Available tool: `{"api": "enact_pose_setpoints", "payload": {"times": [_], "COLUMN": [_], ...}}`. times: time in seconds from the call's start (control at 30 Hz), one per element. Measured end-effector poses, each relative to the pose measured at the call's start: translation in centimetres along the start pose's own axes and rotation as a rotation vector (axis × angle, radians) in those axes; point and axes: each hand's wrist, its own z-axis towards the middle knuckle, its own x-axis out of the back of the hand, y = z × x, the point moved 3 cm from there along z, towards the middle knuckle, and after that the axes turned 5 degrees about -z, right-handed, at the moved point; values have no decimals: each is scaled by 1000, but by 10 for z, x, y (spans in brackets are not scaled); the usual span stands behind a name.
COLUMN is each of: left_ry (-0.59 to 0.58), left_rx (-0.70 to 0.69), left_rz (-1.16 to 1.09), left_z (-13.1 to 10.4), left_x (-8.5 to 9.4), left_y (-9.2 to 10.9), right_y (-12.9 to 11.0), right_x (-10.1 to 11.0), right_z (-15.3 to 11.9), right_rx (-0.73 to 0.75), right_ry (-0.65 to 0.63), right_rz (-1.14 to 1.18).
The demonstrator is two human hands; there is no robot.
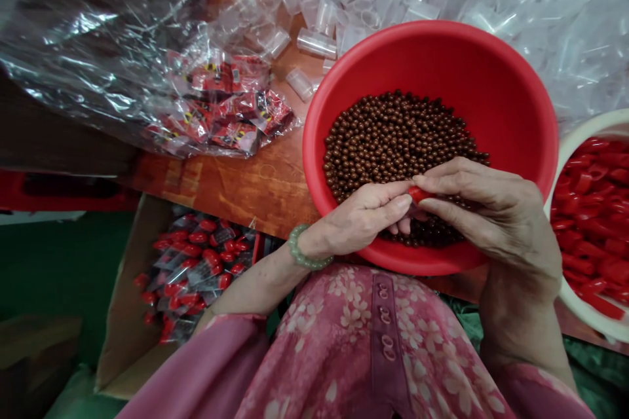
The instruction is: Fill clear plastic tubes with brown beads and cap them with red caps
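Observation:
A red plastic cap (419, 194) is pinched between the thumb and fingers of my right hand (501, 216). My left hand (361, 217) meets it from the other side, its thumb tip against the cap and its fingers curled underneath. Whatever lies inside those left fingers is mostly hidden. Both hands are over the near part of a red basin (506, 78). Small round, shiny brown balls (393, 137) fill its bottom, and some show beneath my hands.
Clear plastic tubes (317, 44) are heaped behind the basin. At left lie red printed packets (236, 136) in clear wrapping on the wooden table (240, 186). A cardboard box (128, 294) below holds red-capped clear containers (189, 268). Right, a white tub (572, 144) contains red plastic parts (594, 229).

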Motion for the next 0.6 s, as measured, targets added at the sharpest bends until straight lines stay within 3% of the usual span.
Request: {"api": "enact_pose_setpoints", "payload": {"times": [0.2,0.6], "left_ry": [36,49], "left_rx": [-20,57], "left_rz": [202,-40], "left_z": [0,4], "left_x": [-3,-2], "left_y": [7,6], "right_y": [7,7], "right_x": [1,1], "right_z": [-5,-8], "right_rx": [-27,-78], "right_ry": [-5,6], "right_rz": [51,41]}}
